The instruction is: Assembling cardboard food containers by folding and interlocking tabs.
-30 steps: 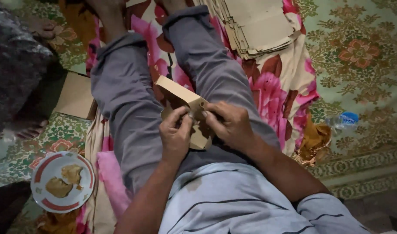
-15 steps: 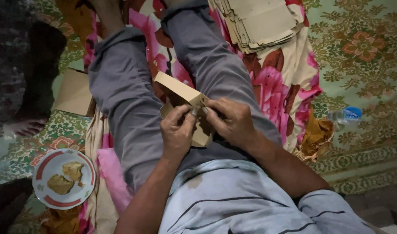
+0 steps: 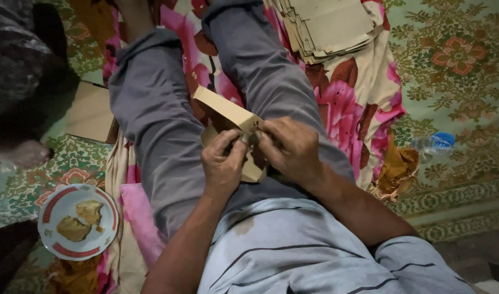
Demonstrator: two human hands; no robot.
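I sit with grey-trousered legs stretched over a flowered cloth. Both hands meet above my lap on a small brown cardboard box [image 3: 223, 108], partly folded, its long flap pointing up and to the left. My left hand [image 3: 222, 163] pinches the box's near end from the left. My right hand [image 3: 290, 148] grips the same end from the right, fingertips touching those of the left. The box's lower part [image 3: 253, 170] shows pale beneath the hands.
A stack of flat brown cardboard blanks [image 3: 328, 24] lies on the flowered cloth [image 3: 364, 92] at top right. A white plate with a red rim [image 3: 78, 221] holding brown pieces sits lower left. A plastic bottle [image 3: 436, 142] lies on the patterned carpet at right. A flat cardboard sheet [image 3: 91, 111] lies left.
The view has shifted slightly. Both hands stay on the box's near end, with the fingers working at the fold; the box keeps its place above the lap.
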